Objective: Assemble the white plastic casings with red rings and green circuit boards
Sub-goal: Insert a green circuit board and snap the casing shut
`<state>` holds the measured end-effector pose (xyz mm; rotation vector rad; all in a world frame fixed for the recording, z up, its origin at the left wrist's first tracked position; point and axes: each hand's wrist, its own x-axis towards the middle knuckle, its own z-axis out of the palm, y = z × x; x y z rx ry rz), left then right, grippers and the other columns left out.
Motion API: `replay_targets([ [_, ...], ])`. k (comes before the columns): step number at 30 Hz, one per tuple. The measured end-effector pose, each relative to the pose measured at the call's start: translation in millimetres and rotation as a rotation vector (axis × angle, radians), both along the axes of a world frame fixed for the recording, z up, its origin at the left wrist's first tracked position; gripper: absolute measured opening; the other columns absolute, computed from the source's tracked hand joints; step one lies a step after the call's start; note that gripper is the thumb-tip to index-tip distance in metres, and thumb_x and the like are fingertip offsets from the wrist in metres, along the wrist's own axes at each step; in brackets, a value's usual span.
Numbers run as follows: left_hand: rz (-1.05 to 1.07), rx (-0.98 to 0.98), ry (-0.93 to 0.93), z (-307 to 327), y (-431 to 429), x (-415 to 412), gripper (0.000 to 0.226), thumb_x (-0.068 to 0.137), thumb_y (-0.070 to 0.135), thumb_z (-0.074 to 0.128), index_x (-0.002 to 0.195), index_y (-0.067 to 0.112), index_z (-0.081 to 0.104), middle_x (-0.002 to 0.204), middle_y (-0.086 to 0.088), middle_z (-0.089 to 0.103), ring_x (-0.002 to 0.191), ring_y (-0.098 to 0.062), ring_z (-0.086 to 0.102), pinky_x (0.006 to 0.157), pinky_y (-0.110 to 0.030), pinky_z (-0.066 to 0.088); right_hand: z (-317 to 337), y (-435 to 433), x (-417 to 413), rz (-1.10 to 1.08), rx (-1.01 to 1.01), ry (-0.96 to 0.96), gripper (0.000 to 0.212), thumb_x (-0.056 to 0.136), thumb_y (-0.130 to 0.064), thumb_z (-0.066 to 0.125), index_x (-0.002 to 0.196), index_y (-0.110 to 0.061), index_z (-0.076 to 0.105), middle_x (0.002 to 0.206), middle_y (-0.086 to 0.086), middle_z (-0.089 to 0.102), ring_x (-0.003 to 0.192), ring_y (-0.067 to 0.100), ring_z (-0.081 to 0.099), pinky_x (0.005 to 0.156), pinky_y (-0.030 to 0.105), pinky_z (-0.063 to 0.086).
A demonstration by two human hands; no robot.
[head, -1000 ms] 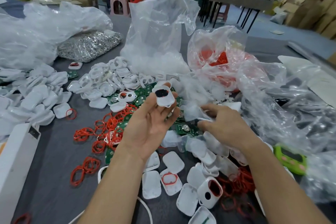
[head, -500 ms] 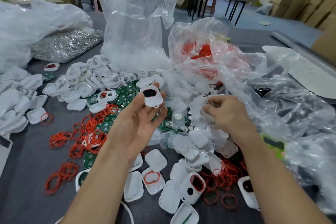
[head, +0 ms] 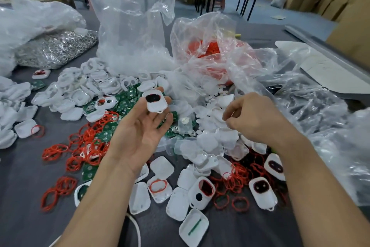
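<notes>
Left of and nearer than the left grip [head: 140, 132], the grey surface [head: 24, 176] lies bare and passable. Just beside and beyond that grip, red rings [head: 88, 146] and green boards [head: 128, 98] crowd the way. Between both grips, white casings [head: 200, 152] are heaped. Beyond and right of the right grip [head: 254, 118], crumpled clear bags [head: 300, 90] block passage.

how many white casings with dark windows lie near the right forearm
3: one casing among the plain shells, a second casing nearer the right forearm, a third casing partly hidden by it. More may be buried.
</notes>
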<state>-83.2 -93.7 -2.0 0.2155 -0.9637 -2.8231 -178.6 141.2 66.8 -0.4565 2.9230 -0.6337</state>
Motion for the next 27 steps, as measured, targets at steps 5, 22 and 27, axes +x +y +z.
replay_targets([
  [5, -0.009, 0.044, 0.071, 3.8, -3.6, 3.8, 0.038, 0.098, 0.036, 0.054, 0.123, 0.014, 0.071, 0.11, -0.006, 0.074, 0.099, -0.019, 0.069, 0.095, -0.034, 0.057, -6.1, -19.1, 20.1, 0.079, -0.08, -0.021, 0.017, 0.091, -0.018, 0.071, 0.085, -0.034, 0.077, 0.078, -0.02, 0.069, 0.069, -0.004, 0.065, 0.057, 0.008, 0.045],
  [22, 0.025, 0.113, 0.093, 5.1, -11.0, 10.3, 0.039, 0.095, 0.038, 0.053, 0.122, 0.016, 0.071, 0.107, -0.004, 0.075, 0.094, -0.017, 0.069, 0.089, -0.033, 0.058, -45.1, -82.8, 10.8, 0.164, -0.085, 0.074, 0.027, 0.082, -0.003, 0.076, 0.085, -0.029, 0.073, 0.104, -0.003, 0.059, 0.09, 0.016, 0.059, 0.068, 0.018, 0.04],
  [27, -0.001, 0.069, 0.103, 3.8, -6.0, 8.2, 0.038, 0.095, 0.034, 0.055, 0.12, 0.013, 0.075, 0.106, -0.006, 0.075, 0.096, -0.018, 0.069, 0.092, -0.034, 0.058, -45.7, -64.9, 13.4, 0.036, -0.284, 0.175, 0.028, 0.077, -0.013, 0.084, 0.066, -0.033, 0.069, 0.067, -0.018, 0.066, 0.065, -0.005, 0.061, 0.058, 0.006, 0.04],
])
